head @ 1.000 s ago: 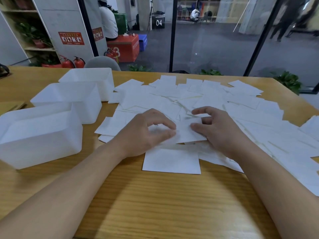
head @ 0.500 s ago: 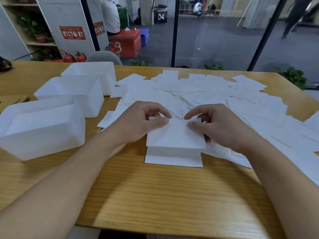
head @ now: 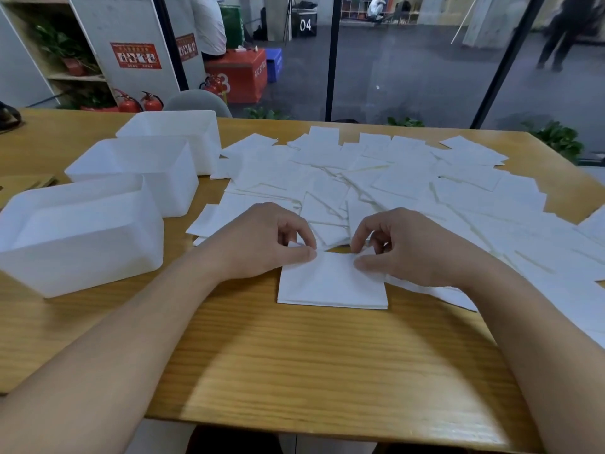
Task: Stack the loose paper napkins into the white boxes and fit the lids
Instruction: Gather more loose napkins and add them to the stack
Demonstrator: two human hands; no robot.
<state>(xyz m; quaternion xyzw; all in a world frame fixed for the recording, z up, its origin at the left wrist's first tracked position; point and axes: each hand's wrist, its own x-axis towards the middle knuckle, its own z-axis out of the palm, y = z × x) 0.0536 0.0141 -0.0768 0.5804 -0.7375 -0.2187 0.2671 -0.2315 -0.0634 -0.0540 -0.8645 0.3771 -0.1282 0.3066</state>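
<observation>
Head view, read from left to right: three white boxes point(head: 82, 231) are lined up open-topped along the left of the desk point(head: 294, 371), and no lids can be made out for certain. Just right of the nearest box, the left hand point(head: 262, 244) is seen pinching the upper left corner of a small stack of napkins point(head: 332, 283) between thumb and fingertips. The stack is laid flat on the desk near its front edge, apart from the boxes. Its upper right corner is pinched the same way by the right hand point(head: 412, 247). Beyond and to the right, loose napkins point(head: 409, 178) are spread in an overlapping sheet across most of the desk. The step in hand is judged to be squaring up a small pile before boxing. It is best done with the corners held lightly, the edges tapped flush against the desk, and the pile kept thin enough to be lowered flat into the nearest box without the sheets being buckled.
</observation>
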